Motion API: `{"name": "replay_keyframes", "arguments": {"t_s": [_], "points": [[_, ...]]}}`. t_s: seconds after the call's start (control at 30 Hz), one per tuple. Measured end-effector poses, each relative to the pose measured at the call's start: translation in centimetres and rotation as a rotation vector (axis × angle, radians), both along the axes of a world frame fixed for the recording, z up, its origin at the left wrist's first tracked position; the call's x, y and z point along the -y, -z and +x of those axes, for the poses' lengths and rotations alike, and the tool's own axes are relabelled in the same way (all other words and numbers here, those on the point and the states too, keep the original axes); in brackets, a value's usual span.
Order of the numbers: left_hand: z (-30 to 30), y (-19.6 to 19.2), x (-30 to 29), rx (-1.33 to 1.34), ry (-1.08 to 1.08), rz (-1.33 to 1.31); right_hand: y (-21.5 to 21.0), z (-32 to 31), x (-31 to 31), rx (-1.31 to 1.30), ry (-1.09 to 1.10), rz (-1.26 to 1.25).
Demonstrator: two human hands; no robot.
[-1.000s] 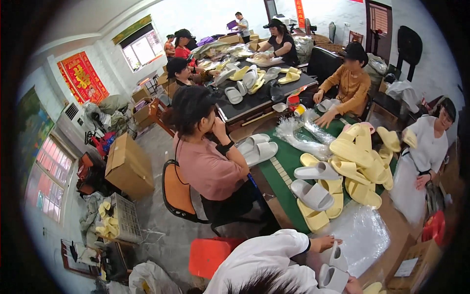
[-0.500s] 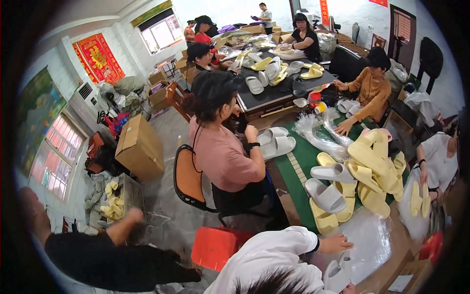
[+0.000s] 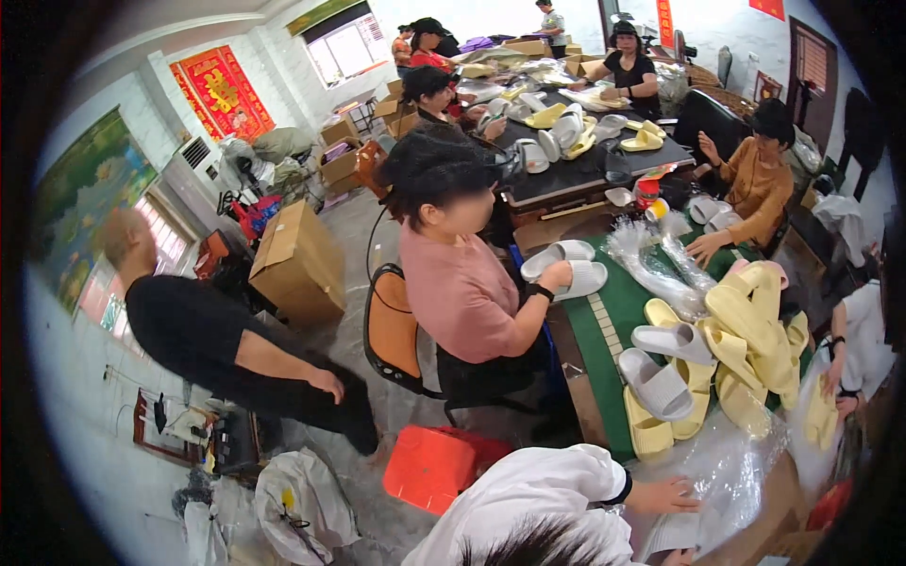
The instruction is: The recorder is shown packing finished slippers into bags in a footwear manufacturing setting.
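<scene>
Neither of my hands shows in the head view. At the lower edge a co-worker in a white shirt [image 3: 538, 491] bends over the table, one hand [image 3: 665, 496] spread above clear plastic wrap [image 3: 741, 453]. Below that hand a pale grey slipper [image 3: 672, 534] is partly hidden. A heap of yellow slippers [image 3: 755, 321] lies on the green table top [image 3: 604, 377], with grey slippers [image 3: 656, 385] at its near side. Across from them, a person in pink [image 3: 462, 292] has a hand on one of two light grey slippers [image 3: 576, 280].
A red stool [image 3: 429, 467] stands beside the white-shirted person. A person in black [image 3: 217, 330] is on the floor at left, near a cardboard box [image 3: 297, 264]. A dark table [image 3: 557, 184] with more slippers stands farther back. White sacks [image 3: 302, 500] lie at lower left.
The whole view has shifted, so the table sits farther right and lower. The person in black now stands more fully in view. The person in pink has reached to the grey slippers.
</scene>
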State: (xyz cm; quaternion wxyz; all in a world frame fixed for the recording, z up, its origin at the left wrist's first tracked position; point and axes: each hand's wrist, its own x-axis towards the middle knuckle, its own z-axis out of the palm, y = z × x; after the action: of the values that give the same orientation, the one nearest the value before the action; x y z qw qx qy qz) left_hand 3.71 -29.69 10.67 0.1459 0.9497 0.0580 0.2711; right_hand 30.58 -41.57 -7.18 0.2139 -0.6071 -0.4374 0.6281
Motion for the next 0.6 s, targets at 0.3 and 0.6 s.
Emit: {"name": "replay_keyframes", "arguments": {"t_s": [0.3,0.6], "points": [[0.4,-0.2,0.6,0.070,0.164,0.038,1.8,-2.4,-2.9,0.076,-0.057,0.062],[0.6,-0.7,1.9,0.110,0.451,-0.241,2.2,-3.1,-3.6,0.178,-0.032,0.131]]}}
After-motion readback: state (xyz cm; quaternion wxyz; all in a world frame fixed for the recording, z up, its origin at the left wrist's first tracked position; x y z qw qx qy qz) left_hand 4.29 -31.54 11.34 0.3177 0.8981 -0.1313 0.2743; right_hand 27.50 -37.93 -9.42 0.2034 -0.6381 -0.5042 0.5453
